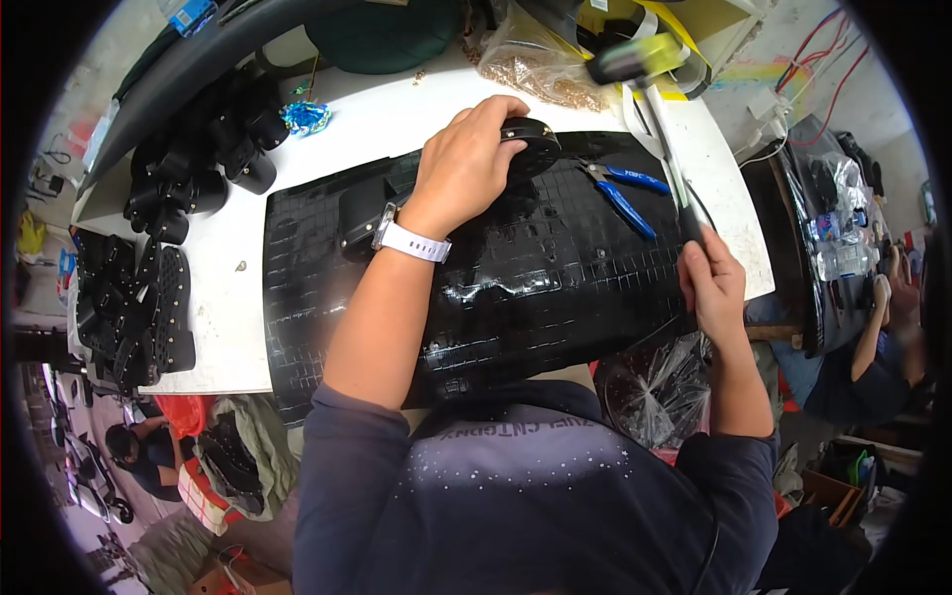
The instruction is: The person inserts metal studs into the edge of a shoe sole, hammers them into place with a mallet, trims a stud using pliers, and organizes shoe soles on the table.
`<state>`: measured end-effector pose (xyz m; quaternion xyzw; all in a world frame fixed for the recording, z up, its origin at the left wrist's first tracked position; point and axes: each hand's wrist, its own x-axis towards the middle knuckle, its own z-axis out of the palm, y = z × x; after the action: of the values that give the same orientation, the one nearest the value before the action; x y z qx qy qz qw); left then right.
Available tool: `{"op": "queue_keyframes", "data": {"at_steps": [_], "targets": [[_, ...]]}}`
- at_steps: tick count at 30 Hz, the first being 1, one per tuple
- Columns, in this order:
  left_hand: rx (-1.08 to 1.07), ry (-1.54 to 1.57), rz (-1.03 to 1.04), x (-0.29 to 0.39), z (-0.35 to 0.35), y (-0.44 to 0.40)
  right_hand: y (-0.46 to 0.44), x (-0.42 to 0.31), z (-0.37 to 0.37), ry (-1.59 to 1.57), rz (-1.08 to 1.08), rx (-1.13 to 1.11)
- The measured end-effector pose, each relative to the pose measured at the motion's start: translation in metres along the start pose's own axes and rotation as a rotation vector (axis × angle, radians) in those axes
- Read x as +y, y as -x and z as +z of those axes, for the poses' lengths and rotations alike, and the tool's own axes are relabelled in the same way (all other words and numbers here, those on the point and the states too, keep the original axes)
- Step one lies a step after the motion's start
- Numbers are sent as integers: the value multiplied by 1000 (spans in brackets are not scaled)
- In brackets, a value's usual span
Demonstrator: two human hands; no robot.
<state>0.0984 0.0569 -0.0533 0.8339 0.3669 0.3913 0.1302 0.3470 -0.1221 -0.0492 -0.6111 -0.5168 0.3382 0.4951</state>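
Observation:
My left hand (471,159), with a white watch on the wrist, has its fingers closed on a black platform shoe (534,149) with gold studs along its edge. The hand and forearm hide much of that shoe. A black block-shaped part with studs (365,220) shows left of my wrist; whether it belongs to the same shoe I cannot tell. My right hand (712,283) is wrapped round the dark grip of a hammer (666,144), whose yellow and black head is raised and blurred. Between my hands lie blue-handled cutting pliers (630,196), on a shiny black crocodile-patterned sheet (496,288).
Several black studded shoes (174,307) and chunky black heels (248,164) crowd the left of the white table (223,342). At the back sits a clear bag of gold-coloured studs or chain (545,74). Another person's arm (873,327) shows at far right, another person (149,451) at lower left.

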Motion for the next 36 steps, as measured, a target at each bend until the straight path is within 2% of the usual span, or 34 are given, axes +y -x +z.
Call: {"op": "queue_keyframes", "data": {"at_steps": [3,7,10,13,15,17,18,25,32,35,36], "targets": [[7,-37,57,5,-2,2,4,12,-9,193,50,-115],[-25,-62,101,1,-2,2,10,14,-11,60,115,-59],[-28,-66,111,1,-2,2,9,7,-9,8,91,5],[-6,-39,86,-1,-1,2,4,6,-3,-56,-79,86],[18,-12,23,0,-2,2,5,8,-7,149,-32,-12],[10,-36,54,2,-1,2,4,9,-10,355,12,-111],[4,-45,72,3,-1,2,8,14,-5,260,-32,-116],[-29,-58,101,-1,-1,2,16,8,-9,-5,114,12],[-8,-45,75,0,-2,3,-1,-2,0,-90,24,81],[28,-45,71,-1,1,3,2,3,-1,228,135,-40],[45,-47,74,-2,1,3,6,16,-4,199,42,-129]]}}
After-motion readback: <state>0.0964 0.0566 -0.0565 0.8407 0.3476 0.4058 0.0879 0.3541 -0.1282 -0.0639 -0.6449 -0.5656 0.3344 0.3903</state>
